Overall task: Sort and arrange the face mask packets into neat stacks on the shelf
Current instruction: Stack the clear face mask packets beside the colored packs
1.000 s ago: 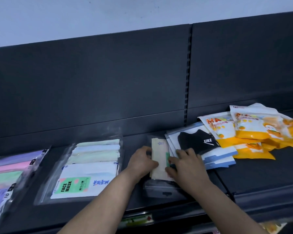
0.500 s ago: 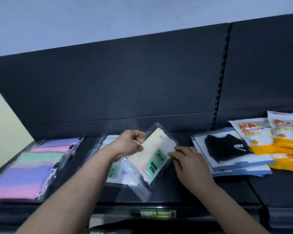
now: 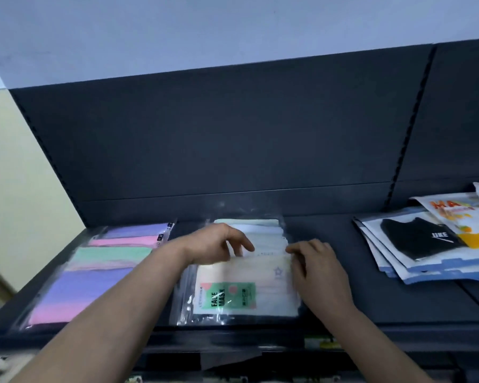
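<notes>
Clear plastic round a face mask packet (image 3: 241,288) with a green label, flat on the dark shelf (image 3: 329,230) near its front edge. Set on top of a stack of like packets (image 3: 249,225), pale green and white bands of that stack showing just beyond it. Left hand (image 3: 216,243) over the packet's far part, fingers loosely bent and a little spread, tips down toward the plastic, closed round nothing. Right hand (image 3: 315,266) at the packet's right edge, fingers bent with tips against that edge; pinching or only pressing, impossible to tell. Both forearms bare, reaching in from the bottom of the view. Just beside the stack on the left, pastel packets (image 3: 94,275) in purple, pink and green bands, also in clear plastic, a narrow strip of shelf between the two. Well apart on the right, a fanned pile of black mask packets (image 3: 415,244), with orange packets (image 3: 462,217) overlapping its far side and cut off at the frame edge. Behind everything a dark back panel (image 3: 233,134), a pale wall (image 3: 205,29) above it.
</notes>
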A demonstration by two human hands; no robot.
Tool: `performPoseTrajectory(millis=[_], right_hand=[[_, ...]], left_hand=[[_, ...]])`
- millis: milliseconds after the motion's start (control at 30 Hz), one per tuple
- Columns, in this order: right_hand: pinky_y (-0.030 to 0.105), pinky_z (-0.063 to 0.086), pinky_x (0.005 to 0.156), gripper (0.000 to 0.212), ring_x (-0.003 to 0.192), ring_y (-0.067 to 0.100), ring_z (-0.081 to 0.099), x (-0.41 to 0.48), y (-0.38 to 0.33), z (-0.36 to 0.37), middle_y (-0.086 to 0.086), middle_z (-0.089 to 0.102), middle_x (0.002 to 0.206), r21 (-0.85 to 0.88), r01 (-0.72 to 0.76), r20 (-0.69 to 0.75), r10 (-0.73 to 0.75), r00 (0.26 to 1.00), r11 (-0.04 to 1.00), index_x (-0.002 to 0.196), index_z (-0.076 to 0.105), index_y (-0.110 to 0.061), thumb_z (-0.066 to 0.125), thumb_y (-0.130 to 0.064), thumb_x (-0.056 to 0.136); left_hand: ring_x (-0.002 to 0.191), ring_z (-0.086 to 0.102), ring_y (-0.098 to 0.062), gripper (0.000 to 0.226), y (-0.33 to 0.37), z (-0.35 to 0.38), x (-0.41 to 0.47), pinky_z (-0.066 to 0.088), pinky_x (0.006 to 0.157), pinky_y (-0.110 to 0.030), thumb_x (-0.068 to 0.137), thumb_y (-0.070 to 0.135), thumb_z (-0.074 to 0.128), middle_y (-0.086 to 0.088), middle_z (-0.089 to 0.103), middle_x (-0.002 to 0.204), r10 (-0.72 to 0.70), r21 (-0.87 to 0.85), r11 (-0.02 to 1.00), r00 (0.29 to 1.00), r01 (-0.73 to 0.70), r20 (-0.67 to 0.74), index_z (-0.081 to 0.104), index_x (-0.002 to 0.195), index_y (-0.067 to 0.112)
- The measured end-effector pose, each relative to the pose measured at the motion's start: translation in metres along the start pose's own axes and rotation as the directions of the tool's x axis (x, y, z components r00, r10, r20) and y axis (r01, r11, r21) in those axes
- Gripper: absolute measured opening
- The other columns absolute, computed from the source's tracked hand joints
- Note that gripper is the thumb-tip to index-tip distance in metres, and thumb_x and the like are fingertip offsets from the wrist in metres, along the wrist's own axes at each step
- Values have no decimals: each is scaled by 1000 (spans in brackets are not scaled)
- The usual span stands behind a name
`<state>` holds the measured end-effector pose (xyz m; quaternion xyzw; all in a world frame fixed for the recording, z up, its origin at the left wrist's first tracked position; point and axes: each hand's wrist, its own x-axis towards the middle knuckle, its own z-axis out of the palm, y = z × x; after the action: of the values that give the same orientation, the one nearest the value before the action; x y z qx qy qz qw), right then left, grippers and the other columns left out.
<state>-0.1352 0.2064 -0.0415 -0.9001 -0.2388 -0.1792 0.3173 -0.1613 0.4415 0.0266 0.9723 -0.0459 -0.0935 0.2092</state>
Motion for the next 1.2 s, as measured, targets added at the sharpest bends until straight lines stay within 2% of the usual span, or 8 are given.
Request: performPoseTrajectory(millis=[133,233,333,400,533,667,933,1200], right_hand=[[35,41,96,49,121,20,43,-14,-14,10,-2,40,138,-57,-129,187,138,973,990,135,43,-27,53,-45,91],[40,32,107,67,136,26,31,-24,-26,19,4,19,155,-136,-205,327,239,914,969,144,27,-28,47,-59,88],[42,26,110,74,143,28,20,-30,-35,26,8,3,160,-239,-201,387,283,878,950,147,19,-26,42,-64,88],[39,25,111,75,145,27,16,-31,-37,28,8,-1,160,-245,-223,393,307,867,944,149,16,-24,42,-63,89],[37,34,107,74,141,30,29,-27,-36,27,6,-3,161,-203,-288,391,347,852,936,150,14,-24,44,-58,91],[37,37,104,70,137,33,34,-26,-38,32,10,0,160,-240,-283,351,355,867,929,149,15,-21,40,-56,93],[38,23,114,71,148,26,5,-24,-47,19,10,-8,160,-203,-272,415,335,846,941,151,10,-21,38,-55,95],[32,22,114,53,147,19,12,-5,31,-34,6,16,159,-263,-263,151,308,939,928,147,31,-18,41,-37,98]], left_hand=[[81,56,-6,66,-17,22,1,46,75,-17,76,-10,35,17,65,89,36,21,999,995,-34,-90,69,108,37],[96,55,-11,65,-25,38,1,48,90,-32,80,-8,37,18,62,94,72,30,997,986,-69,-150,66,113,39],[122,44,-15,49,-35,45,4,39,103,-38,93,5,46,9,59,127,53,14,999,965,-51,-257,57,128,37],[136,33,-21,44,-44,44,3,32,110,-44,96,27,50,3,39,150,-50,24,998,956,60,-288,45,139,38],[148,10,-27,62,-57,45,-8,17,119,-46,91,56,48,-2,12,161,-164,39,985,984,167,-70,28,148,39],[147,10,-28,72,-63,49,-16,17,119,-47,86,65,49,0,11,161,-153,71,985,986,157,-58,24,148,40],[147,9,-28,65,-44,36,-11,21,115,-55,90,57,50,2,10,161,-177,54,981,973,187,-150,28,147,38],[146,14,-19,55,32,55,37,24,116,-39,93,43,54,1,20,159,15,7,1000,977,-13,-215,37,144,33]])
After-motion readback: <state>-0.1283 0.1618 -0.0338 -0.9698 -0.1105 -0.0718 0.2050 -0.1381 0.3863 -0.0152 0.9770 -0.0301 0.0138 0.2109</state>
